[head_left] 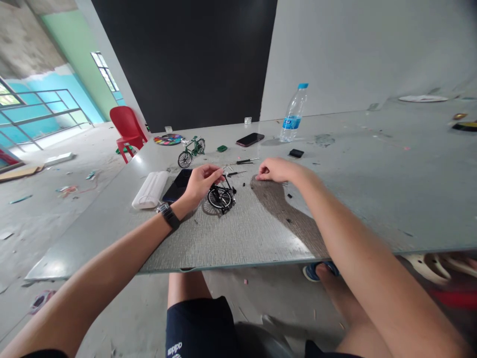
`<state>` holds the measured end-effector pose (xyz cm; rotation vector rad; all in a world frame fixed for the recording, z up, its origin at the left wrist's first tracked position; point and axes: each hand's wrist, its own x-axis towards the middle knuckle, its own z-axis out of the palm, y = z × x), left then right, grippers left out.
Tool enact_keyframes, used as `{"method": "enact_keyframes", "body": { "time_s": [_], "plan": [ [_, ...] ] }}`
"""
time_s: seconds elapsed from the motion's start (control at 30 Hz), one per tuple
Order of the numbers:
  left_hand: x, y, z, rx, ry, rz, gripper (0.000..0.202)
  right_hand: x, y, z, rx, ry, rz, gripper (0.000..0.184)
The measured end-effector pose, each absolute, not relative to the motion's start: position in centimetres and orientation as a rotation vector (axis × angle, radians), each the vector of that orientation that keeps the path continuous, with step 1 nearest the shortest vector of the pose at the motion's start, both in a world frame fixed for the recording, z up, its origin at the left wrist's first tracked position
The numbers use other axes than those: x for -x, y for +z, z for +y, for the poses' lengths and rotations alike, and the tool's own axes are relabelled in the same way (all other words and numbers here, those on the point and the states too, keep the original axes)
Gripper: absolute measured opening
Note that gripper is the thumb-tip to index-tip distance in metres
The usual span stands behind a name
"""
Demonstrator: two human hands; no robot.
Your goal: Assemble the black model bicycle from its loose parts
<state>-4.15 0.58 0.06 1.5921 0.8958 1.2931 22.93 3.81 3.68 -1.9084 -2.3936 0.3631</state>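
Observation:
My left hand (pixel 204 184), with a dark watch on its wrist, is closed on a black model bicycle (pixel 220 197) that is partly put together. Its wheel with a pale rim rests on the table below my fingers. To the right, my right hand (pixel 274 170) is lowered to the tabletop with its fingertips pinched together; whatever they hold, if anything, is too small to make out. Between the hands lie a tiny black piece (pixel 244 184) and a thin screwdriver (pixel 247 161). More small black parts (pixel 289 196) are scattered below my right wrist.
A finished-looking green model bicycle (pixel 192 151) stands behind my left hand. Around it are a paint palette (pixel 169 139), a white pouch (pixel 150 190), a dark tablet-like slab (pixel 178 186) and a phone (pixel 250 139). A water bottle (pixel 294 114) stands at the back. The table's front edge (pixel 238 266) is close to me.

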Motion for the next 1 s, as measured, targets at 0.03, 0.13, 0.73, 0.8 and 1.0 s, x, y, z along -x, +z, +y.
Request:
{"method": "enact_keyframes", "body": {
  "time_s": [0.03,0.13,0.73,0.8,1.0],
  "plan": [
    [4.1,0.1,0.5,-1.59,1.294,0.897,0.017,-22.9,3.7,3.8,1.912,0.361,-2.395,0.019],
    [4.1,0.3,0.4,-1.582,1.29,0.9,0.016,-22.9,3.7,3.7,1.929,0.361,-2.394,0.019],
    [4.0,0.4,0.3,-1.649,1.249,0.904,0.012,-22.3,3.4,4.0,1.966,0.344,-2.421,0.025],
    [4.0,0.4,0.3,-1.664,1.244,0.902,0.012,-22.3,3.3,4.0,1.965,0.342,-2.422,0.026],
    [4.1,0.1,0.5,-1.735,1.212,0.909,0.012,-21.7,3.1,4.0,1.937,0.345,-2.435,0.027]
  ]
}}
